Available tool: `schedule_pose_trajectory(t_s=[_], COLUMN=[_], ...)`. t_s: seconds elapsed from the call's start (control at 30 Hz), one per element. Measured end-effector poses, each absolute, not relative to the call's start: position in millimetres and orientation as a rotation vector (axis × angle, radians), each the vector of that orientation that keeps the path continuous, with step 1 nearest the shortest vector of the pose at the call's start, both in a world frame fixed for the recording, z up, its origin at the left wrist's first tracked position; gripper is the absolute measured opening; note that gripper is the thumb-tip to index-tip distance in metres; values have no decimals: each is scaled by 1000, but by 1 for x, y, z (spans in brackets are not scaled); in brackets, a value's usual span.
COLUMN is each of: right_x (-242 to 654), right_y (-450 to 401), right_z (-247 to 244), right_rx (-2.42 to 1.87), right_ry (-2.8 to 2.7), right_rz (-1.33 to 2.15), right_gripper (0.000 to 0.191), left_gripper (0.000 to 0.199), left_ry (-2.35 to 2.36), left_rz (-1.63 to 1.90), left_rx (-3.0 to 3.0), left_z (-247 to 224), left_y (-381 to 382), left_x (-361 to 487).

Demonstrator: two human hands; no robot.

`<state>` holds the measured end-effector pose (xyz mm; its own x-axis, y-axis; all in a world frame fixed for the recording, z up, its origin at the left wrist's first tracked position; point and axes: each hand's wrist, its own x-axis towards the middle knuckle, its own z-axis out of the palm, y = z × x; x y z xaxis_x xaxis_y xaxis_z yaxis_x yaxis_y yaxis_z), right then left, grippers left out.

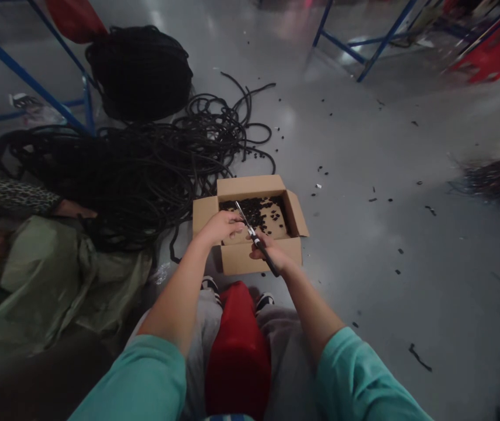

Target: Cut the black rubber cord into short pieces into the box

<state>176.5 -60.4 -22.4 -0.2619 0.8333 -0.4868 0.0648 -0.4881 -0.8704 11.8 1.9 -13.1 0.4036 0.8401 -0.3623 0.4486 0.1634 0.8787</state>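
Observation:
My right hand (268, 250) is wrapped round a pair of shears (269, 259) with black handles and slim silver blades, which point forward and to the left. Close beside the blades is my left hand (223, 228), its fingers curled together; whatever is between them is too small to make out. Both hands are above an open cardboard box (261, 257) with its flaps folded out. Inside the box lie many small black cut pieces (254, 211), heaped mostly toward its far left side.
A tangle of black cord (144, 169) spreads left of the box, with a large black coil (140, 73) behind it. A co-worker's sleeve (8, 187) and hand reach in at left. Blue metal frames (346, 49) stand farther back. Black scraps (420, 356) dot the floor.

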Motion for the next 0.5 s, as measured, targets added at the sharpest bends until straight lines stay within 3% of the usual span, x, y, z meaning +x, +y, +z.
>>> schedule_pose_trajectory(t_s=[0.37, 0.5], right_x=[177, 178], right_y=[-61, -60], right_z=[-25, -28], right_rx=[-1509, -1516], right_ry=[-1119, -1094], right_rz=[1796, 1795], right_gripper=[41, 41], left_gripper=[30, 24], left_ry=[1202, 1214], left_rz=[424, 458], left_rx=[1478, 1431], left_z=[-9, -16], left_y=[5, 5], left_x=[7, 10])
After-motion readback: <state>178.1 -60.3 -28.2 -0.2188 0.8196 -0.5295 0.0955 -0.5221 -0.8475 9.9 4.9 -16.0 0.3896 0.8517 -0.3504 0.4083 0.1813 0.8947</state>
